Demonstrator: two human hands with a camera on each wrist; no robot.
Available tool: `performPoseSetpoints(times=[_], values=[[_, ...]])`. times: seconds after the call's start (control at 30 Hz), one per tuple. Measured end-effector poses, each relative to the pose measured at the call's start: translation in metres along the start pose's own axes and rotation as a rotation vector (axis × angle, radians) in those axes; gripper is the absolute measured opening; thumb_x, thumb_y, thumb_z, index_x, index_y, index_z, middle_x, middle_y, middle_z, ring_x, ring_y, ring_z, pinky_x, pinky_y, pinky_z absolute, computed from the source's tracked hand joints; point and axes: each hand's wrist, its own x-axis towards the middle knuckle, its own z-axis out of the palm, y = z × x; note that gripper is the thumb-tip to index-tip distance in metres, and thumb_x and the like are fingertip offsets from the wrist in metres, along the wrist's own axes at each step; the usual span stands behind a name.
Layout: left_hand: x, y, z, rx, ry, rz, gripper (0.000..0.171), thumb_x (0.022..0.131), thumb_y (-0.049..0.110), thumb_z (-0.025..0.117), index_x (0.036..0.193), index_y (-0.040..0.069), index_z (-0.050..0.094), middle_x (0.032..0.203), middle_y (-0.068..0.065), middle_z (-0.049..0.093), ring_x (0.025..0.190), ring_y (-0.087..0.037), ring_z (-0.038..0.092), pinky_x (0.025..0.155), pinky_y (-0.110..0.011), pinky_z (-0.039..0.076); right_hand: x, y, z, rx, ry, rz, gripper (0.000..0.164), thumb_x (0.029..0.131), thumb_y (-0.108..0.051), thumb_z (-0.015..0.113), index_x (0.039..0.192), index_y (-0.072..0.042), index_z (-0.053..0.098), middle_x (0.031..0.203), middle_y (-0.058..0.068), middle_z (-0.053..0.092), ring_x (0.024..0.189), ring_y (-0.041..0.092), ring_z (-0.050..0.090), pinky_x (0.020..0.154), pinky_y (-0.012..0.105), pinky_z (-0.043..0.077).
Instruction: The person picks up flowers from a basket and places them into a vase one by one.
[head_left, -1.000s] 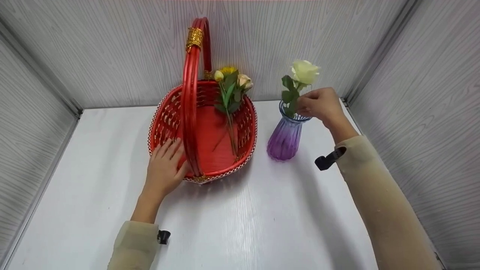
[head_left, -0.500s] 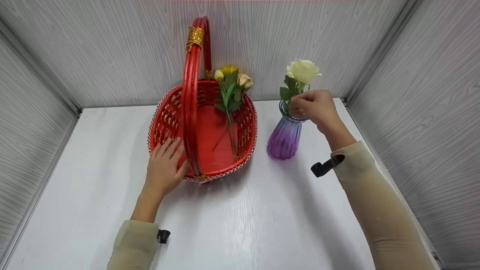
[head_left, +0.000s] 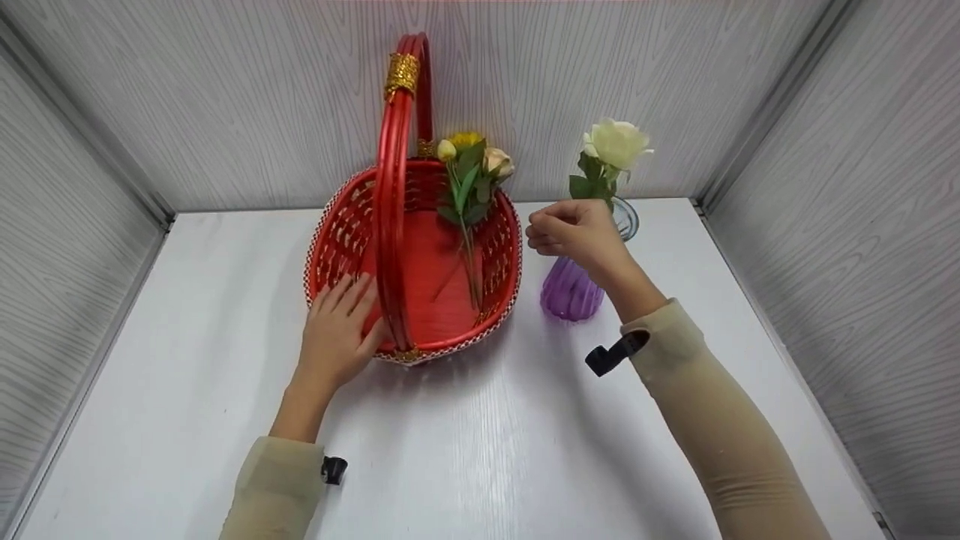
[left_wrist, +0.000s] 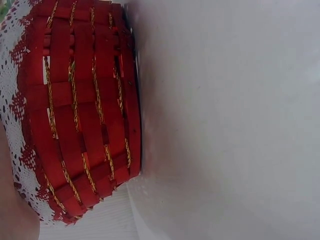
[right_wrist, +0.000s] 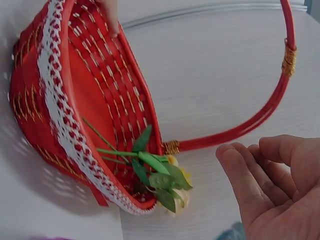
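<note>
My left hand (head_left: 336, 339) lies over the near-left rim of the red woven basket (head_left: 431, 319), fingers straight and reaching inside. My right hand (head_left: 574, 234) hovers between basket and vase, fingers loosely bent with nothing in them, as the right wrist view also shows. Behind it stands a ribbed purple-blue glass vase (head_left: 571, 294), partly hidden by the hand and wrist. A white rose (head_left: 616, 144) with green leaves rises from the vase, its stem hidden. Inside the basket, a yellow flower (head_left: 466, 139), a pale bud (head_left: 446, 150) and a peach rose (head_left: 497, 162) lean on the back-right rim.
The basket's tall red handle (head_left: 392, 202) arches over it, wrapped in gold cord. White lace (right_wrist: 55, 100) trims the rim. Everything stands on a white table (head_left: 465, 450), with a grey wood-grain wall (head_left: 285, 105) behind and panels at both sides.
My right hand has let go of the white rose's stem and moved left and down from the vase toward the basket. The rose stays in the vase. My left hand stays on the basket.
</note>
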Motion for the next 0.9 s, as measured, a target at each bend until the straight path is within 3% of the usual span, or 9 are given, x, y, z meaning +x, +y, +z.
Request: performPoseSetpoints(times=[0.4,0.67,0.8,0.9], values=[[-0.003,0.000,0.001,-0.002,0.011,-0.003,0.062,0.098,0.044,0.048,0.152,0.014,0.043,0.153,-0.012,0.046,0.145,-0.036,0.035,0.120,-0.058,0.021,0.015,0.030,0.040,0.058,-0.070,0.052,0.022,0.097,-0.009,0.064,0.112,0.006,0.067,0.107,0.029,0.069,0.086,0.027,0.073,0.082,0.039,0.061],[0.003,0.001,0.000,0.002,-0.007,-0.002,0.062,0.098,0.043,0.048,0.153,0.014,0.041,0.155,-0.012,0.044,0.146,-0.036,0.033,0.120,-0.058,0.019,0.032,0.047,0.049,0.123,-0.052,0.171,0.025,0.096,-0.007,0.064,0.117,0.007,0.065,0.095,0.012,0.072,0.081,0.019,0.072,0.082,0.035,0.060],[0.001,0.001,0.000,0.004,-0.004,-0.003,0.062,0.098,0.042,0.047,0.153,0.013,0.042,0.154,-0.012,0.045,0.146,-0.036,0.034,0.120,-0.058,0.020,0.041,0.055,0.055,0.115,-0.045,0.194,0.025,0.096,-0.006,0.064,0.118,0.007,0.065,0.106,0.023,0.071,0.085,0.023,0.073,0.089,0.041,0.058],[0.000,0.000,0.000,0.007,0.005,-0.002,0.061,0.098,0.042,0.046,0.152,0.013,0.043,0.154,-0.012,0.046,0.146,-0.036,0.034,0.120,-0.058,0.021,0.046,0.060,0.060,0.116,-0.036,0.208,0.026,0.096,-0.005,0.063,0.120,0.007,0.064,0.117,0.030,0.067,0.098,0.032,0.072,0.094,0.045,0.056]])
